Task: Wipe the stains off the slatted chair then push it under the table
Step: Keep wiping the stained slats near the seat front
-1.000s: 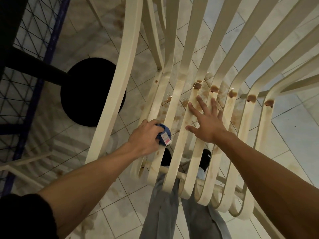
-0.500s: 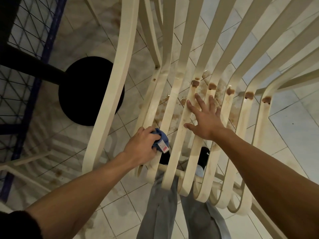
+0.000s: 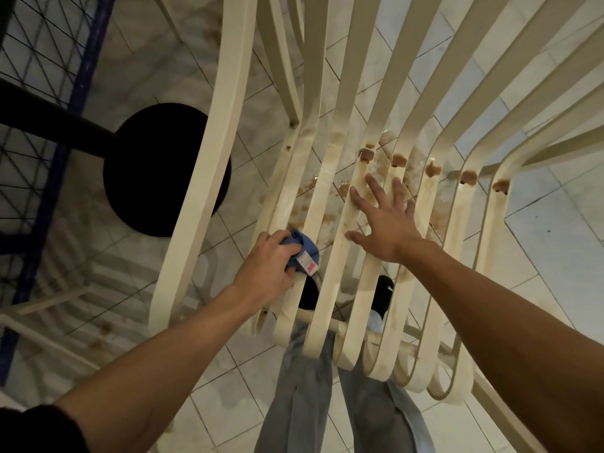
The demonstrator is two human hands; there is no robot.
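A pale tiled floor (image 3: 539, 243) is seen from above, marked with brownish smears under and to the left of the seat. The cream slatted chair (image 3: 202, 204) fills the middle and right of the view; its seat slats run from near to far and curl downward at the near edge. At the far left a blue-framed wire rack (image 3: 49, 60) is seen. Just left of the chair a black round disc (image 3: 153, 171) lies on the floor, with a dark bar reaching from it toward the left. 2 legs in grey jeans (image 3: 294, 403) are seen below the near edge of the seat.

The right hand (image 3: 385, 223) is laid flat on the middle slats, fingers straight and spread, nothing grasped. The left hand (image 3: 264, 269) is curled round a bunched blue cloth (image 3: 305, 248), which is pressed against the left slats of the seat; a small white and red label (image 3: 307, 265) hangs from it.

A row of 5 thick brown stains (image 3: 366, 155) is seen at the far end of the seat, on the slats to the right, just beyond the right fingertips.
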